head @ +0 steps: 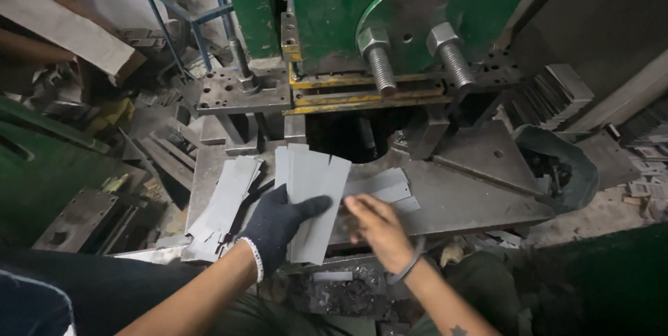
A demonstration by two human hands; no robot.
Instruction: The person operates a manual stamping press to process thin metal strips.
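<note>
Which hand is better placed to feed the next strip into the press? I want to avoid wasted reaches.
Probably the right hand: it is bare, holds nothing, and hovers beside the strips near the die opening. The gloved left hand is busy gripping the fanned strips.

No packages, labels, signs or screens in view. Only bare metal and painted machine surfaces throughout, none carrying a sticker, plate or display. Nothing wrapped, boxed or bagged anywhere among the parts on the bench or the floor beside it.
</note>
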